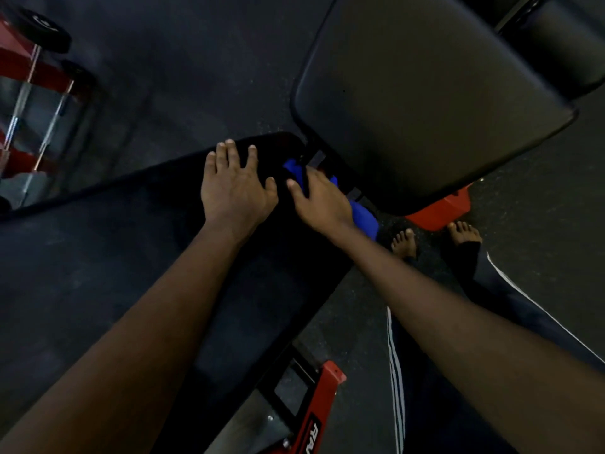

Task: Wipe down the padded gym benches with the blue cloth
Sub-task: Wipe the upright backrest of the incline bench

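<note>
Left hand lies flat, fingers spread, at the long pad's end. Right hand grips the blue cloth in the gap beside the second pad. Wiping seems midway.

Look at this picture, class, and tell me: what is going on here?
A person is wiping a gym bench. The right hand holds the blue cloth down in the gap between the long dark pad and the second pad beyond it. The left hand rests flat on the long dark pad, fingers spread. The person's bare feet stand on the floor beside the bench.
</note>
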The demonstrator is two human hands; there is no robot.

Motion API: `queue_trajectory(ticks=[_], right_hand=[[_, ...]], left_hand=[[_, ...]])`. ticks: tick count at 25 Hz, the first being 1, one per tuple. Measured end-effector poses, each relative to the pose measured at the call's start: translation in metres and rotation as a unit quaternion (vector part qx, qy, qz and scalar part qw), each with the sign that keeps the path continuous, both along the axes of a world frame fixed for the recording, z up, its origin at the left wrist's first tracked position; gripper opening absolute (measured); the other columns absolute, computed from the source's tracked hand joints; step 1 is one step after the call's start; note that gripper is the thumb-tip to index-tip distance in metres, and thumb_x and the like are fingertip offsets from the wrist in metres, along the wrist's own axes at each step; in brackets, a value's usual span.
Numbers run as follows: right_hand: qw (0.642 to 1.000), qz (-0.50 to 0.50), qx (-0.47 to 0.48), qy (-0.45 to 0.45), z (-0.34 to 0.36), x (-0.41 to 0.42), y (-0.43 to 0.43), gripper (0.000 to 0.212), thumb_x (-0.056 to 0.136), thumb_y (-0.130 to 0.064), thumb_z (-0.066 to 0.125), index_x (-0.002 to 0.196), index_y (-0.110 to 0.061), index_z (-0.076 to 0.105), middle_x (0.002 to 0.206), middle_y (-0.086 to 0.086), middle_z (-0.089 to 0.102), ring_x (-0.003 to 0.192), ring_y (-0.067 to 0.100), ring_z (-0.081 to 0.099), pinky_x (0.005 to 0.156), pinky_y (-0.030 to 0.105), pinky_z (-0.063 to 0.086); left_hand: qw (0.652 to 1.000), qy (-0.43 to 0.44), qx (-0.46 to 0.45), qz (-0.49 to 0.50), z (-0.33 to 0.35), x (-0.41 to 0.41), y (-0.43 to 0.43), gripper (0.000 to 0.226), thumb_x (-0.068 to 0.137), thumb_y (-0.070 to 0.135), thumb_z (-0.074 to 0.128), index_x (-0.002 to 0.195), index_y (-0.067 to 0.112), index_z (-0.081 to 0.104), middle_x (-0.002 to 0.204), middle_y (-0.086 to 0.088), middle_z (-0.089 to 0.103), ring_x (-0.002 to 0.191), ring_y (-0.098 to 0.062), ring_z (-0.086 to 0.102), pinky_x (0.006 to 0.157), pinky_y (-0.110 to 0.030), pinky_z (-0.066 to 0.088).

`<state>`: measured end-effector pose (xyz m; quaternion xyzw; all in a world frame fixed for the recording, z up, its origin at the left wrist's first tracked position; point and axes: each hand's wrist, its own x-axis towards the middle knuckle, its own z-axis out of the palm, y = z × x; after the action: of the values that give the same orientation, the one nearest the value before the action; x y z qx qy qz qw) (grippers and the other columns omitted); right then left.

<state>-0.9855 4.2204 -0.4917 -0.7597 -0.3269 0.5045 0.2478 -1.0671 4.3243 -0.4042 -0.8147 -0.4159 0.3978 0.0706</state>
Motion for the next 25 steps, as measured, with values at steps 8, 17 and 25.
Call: queue_trajectory(ticks=[8,17,25], right_hand=[[0.994,0.043,0.086,0.054,-0.019,0.024,0.054,0.051,0.102,-0.051,0.045,0.145,-0.025,0.049,0.144,0.000,0.055,0.129,0.021,0.054,0.087,0.025,0.038],[0.994,0.041,0.096,0.045,0.049,-0.010,-0.105,0.058,0.099,-0.052,0.051,0.140,-0.010,0.054,0.145,0.006,0.054,0.135,0.021,0.049,0.110,0.038,0.042],[0.996,0.056,0.045,0.054,0.060,0.005,0.001,0.063,0.104,-0.050,0.043,0.156,-0.015,0.032,0.163,-0.001,0.030,0.147,0.020,0.033,0.113,0.037,0.034]], left_hand=[[1.000,-0.006,-0.006,-0.002,-0.001,0.001,0.000,0.070,0.102,0.050,0.024,0.161,0.015,0.010,0.165,-0.023,0.009,0.154,-0.034,0.008,0.125,-0.045,0.007],[0.998,-0.038,0.014,0.042,0.021,0.000,-0.009,0.072,0.103,0.043,0.030,0.157,-0.002,0.014,0.165,-0.022,0.013,0.154,-0.032,0.010,0.126,-0.044,0.010],[0.997,0.002,0.025,0.067,0.049,-0.009,-0.006,0.064,0.105,0.035,0.027,0.158,-0.001,0.015,0.166,-0.019,0.012,0.155,-0.030,0.010,0.126,-0.042,0.009]])
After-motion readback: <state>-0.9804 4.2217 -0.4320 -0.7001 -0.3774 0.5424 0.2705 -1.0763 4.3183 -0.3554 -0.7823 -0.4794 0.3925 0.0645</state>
